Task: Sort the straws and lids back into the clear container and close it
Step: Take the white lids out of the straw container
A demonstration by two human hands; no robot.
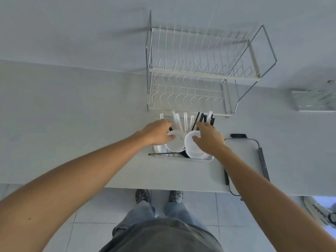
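A clear container (209, 158) sits on the white counter just in front of the dish rack. Round white lids fill its near half: one stack (175, 145) on the left, another (192, 148) on the right. White wrapped straws (177, 120) and black straws (201, 118) stand in its far half. One black straw (163, 153) lies across the near rim. My left hand (158, 132) grips the left lid stack. My right hand (209, 138) holds the rim of the right lid stack. The container's own clear lid (243, 151) lies flat to the right.
A two-tier wire dish rack (200, 73) stands right behind the container. A second wire rack (314, 100) is at the far right. A few straws (263, 166) lie along the flat lid's right edge. The counter's front edge runs just below the container; my feet show under it.
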